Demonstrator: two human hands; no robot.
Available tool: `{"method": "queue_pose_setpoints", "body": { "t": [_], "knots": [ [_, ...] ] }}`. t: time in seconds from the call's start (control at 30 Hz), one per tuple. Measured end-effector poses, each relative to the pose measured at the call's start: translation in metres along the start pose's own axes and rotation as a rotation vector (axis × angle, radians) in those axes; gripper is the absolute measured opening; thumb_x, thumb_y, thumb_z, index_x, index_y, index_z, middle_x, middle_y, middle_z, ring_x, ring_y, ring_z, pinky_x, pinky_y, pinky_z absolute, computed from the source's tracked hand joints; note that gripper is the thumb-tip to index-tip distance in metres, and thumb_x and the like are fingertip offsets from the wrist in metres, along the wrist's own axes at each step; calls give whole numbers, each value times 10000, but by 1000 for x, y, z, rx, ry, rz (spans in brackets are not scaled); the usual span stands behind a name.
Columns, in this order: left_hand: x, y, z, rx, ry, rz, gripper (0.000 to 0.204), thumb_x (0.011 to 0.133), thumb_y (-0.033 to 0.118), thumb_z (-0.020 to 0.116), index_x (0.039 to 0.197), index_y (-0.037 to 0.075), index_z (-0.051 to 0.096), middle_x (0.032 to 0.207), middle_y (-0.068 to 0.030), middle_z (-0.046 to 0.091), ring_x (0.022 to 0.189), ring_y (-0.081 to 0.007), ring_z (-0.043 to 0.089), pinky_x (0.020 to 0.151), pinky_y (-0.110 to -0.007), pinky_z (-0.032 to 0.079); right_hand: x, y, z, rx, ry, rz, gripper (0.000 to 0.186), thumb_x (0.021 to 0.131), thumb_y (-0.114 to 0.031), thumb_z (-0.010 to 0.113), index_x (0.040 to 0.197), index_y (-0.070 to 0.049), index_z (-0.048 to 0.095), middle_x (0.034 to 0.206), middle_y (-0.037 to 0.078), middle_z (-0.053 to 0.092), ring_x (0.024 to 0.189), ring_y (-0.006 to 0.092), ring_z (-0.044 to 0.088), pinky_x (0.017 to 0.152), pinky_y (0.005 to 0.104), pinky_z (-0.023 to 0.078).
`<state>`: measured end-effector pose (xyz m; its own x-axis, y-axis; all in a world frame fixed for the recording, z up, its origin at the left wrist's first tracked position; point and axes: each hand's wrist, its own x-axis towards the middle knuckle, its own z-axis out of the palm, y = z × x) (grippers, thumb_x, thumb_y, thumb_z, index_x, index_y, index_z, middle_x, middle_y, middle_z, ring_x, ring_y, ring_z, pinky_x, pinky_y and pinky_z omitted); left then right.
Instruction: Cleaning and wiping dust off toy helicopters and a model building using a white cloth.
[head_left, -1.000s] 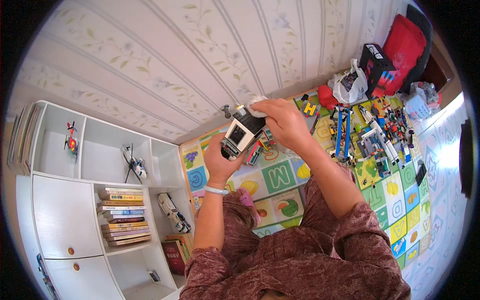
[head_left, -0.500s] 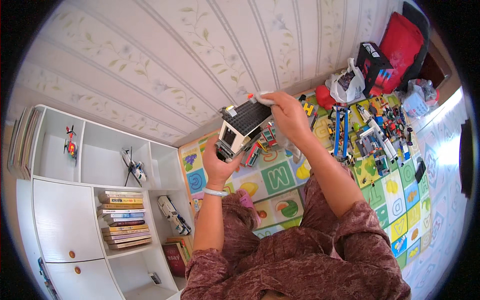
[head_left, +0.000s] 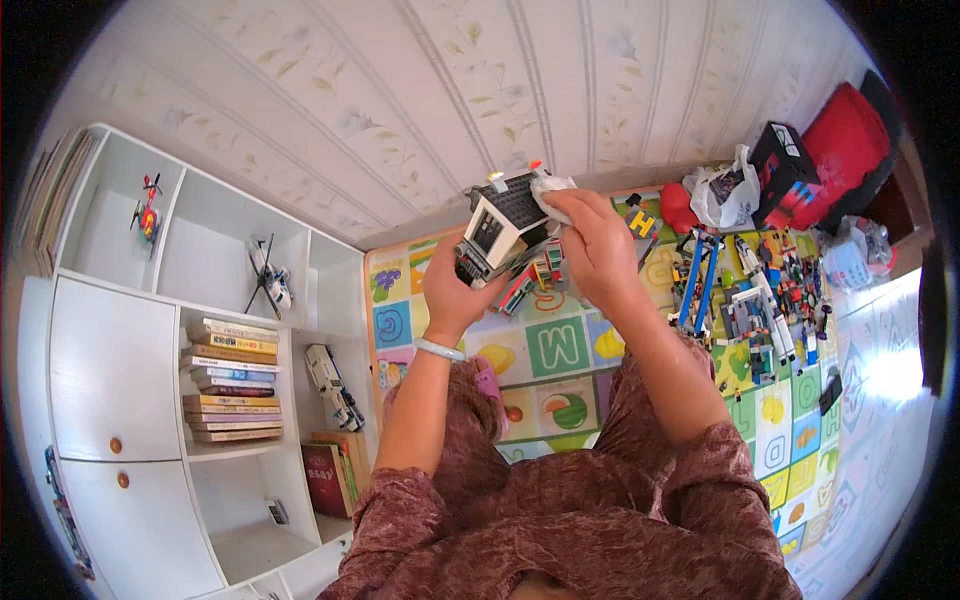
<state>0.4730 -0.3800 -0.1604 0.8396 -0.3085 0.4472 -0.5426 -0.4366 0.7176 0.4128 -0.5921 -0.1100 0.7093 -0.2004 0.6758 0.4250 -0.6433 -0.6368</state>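
A toy brick house (head_left: 490, 230) with white walls and a dark grey studded roof is held up above the play mat. My left hand (head_left: 454, 290), with a pale bangle at the wrist, is closed round the lower part of the house. In my right hand (head_left: 598, 245) a crumpled white cloth or tissue (head_left: 551, 192) is pinched and pressed against the right side of the roof. Small orange and white pieces stick up from the roof's top edge. Below the house, a red and white brick model (head_left: 522, 288) is partly hidden.
A white shelf unit (head_left: 300, 455) with books (head_left: 235, 385) and toy helicopters (head_left: 270, 285) stands to the left. Several brick models and loose bricks (head_left: 795, 280) cover the mat (head_left: 560, 345) at right. White bag (head_left: 728, 190) and black box (head_left: 785, 170) sit by the wall.
The cloth has shifted from the roof's top right corner down onto its right side. My view has turned slightly, so the surroundings sit differently. Both hands keep their hold.
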Motion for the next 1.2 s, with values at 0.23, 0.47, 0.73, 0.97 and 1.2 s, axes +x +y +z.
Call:
{"method": "queue_pose_setpoints", "body": {
  "t": [0.23, 0.47, 0.73, 0.97, 1.2],
  "knots": [
    [3, 3, 4, -128, 77, -52, 620, 614, 183, 847, 1133, 23, 548, 970, -116, 650, 863, -212, 647, 765, -323, 512, -8, -10, 1, 163, 92, -63, 320, 783, 37, 526, 1079, -14, 638, 1071, 169, 624, 938, 359, 615, 809, 403, 499],
    [4, 1, 7, -312, 128, -100, 594, 628, 150, 842, 1108, -1, 525, 921, -93, 640, 808, -168, 628, 721, -292, 509, -19, -9, 23, 68, 53, 18, 338, 768, 41, 529, 1083, -22, 634, 1058, 161, 619, 923, 359, 613, 811, 407, 501],
    [3, 9, 7, -276, 145, -53, 622, 609, 160, 863, 1111, -1, 533, 955, -88, 627, 841, -154, 606, 747, -282, 499, -19, -20, 29, -34, -97, -129, 357, 747, -5, 557, 1090, -63, 639, 1102, 118, 615, 959, 329, 611, 799, 408, 516],
    [5, 4, 5, -304, 125, -62, 606, 617, 143, 861, 1108, 0, 536, 952, -82, 626, 832, -142, 604, 738, -277, 501, -15, -21, 32, -82, -120, -87, 344, 749, -34, 555, 1080, -72, 640, 1061, 100, 631, 921, 315, 617, 780, 404, 520],
    [4, 6, 6, -242, 119, -67, 610, 621, 143, 854, 1120, -1, 534, 935, -77, 630, 807, -139, 605, 722, -275, 504, -12, -13, 31, -131, -152, -102, 337, 744, -29, 564, 1071, -66, 635, 1057, 110, 635, 915, 331, 612, 794, 413, 512]
  ]
}}
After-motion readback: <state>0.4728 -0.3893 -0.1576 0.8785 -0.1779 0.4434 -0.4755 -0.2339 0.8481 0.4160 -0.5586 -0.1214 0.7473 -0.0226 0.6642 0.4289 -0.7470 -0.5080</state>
